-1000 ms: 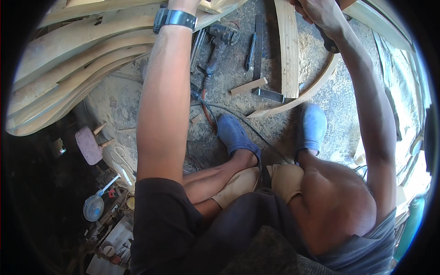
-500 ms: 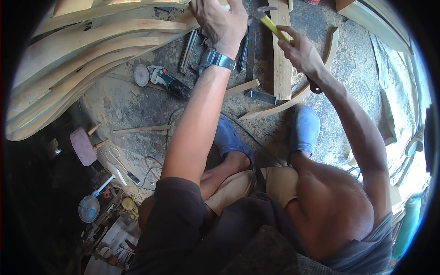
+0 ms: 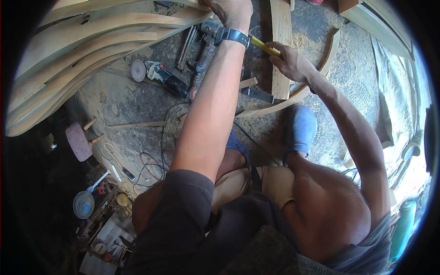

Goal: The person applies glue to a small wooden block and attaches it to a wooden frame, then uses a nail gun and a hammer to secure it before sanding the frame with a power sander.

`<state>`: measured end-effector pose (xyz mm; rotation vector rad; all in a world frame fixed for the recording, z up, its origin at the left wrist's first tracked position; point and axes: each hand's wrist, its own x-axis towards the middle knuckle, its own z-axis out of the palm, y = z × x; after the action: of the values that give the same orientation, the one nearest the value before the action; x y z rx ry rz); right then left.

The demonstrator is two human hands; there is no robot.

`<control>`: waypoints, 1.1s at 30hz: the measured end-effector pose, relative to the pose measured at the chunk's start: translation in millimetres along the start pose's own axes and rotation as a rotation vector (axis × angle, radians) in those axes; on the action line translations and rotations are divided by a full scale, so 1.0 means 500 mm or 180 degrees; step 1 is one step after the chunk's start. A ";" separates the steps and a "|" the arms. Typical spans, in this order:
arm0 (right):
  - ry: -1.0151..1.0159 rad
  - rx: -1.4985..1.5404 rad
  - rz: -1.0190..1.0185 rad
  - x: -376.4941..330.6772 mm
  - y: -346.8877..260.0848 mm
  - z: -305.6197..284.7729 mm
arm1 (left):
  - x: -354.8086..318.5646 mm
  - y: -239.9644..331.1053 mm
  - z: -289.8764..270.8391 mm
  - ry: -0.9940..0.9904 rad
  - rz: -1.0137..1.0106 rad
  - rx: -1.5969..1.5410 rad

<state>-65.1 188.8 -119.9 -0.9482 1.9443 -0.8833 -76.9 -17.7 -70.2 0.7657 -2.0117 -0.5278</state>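
Observation:
My right hand (image 3: 293, 63) is closed round the yellow handle of a hammer (image 3: 263, 46). The hammer's head end is hidden behind my left wrist. At the top edge, my left hand (image 3: 234, 13) reaches to the end of the curved wooden pieces (image 3: 103, 26). Its fingers are cut off by the picture's edge, so whether they grip anything does not show. A dark watch sits on the left wrist. Below the right hand lie a straight wooden plank (image 3: 281, 75) and a thin curved wooden strip (image 3: 316, 80) on the floor.
An angle grinder (image 3: 167, 79) lies left of my left forearm, beside metal bars (image 3: 187, 48) and a power tool (image 3: 205, 59) partly behind the arm. Cables cross the dusty floor. A wooden stool (image 3: 79, 141) and a small fan (image 3: 84, 204) are at the left, plastic sheeting (image 3: 389, 91) at the right.
My left hand has moved farther away, its fingers leaving the picture. The hammer has tipped down and left, its head passing out of sight behind the left wrist.

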 end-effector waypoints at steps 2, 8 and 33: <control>0.0124 -0.0014 -0.0109 0.000 0.009 0.002 | 0.001 -0.005 0.005 -0.0037 -0.0145 -0.0149; -0.0021 -0.0012 0.0113 0.004 0.015 0.005 | -0.003 -0.009 0.009 0.0147 -0.0129 -0.0274; 0.1420 -0.0195 -0.0905 0.128 -0.107 -0.095 | 0.030 0.010 -0.029 -0.0442 -0.0988 -0.0618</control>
<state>-116.4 120.6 -75.8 -1.1583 2.2510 -1.2927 -72.3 -25.3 -50.8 0.9474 -1.9400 -0.9648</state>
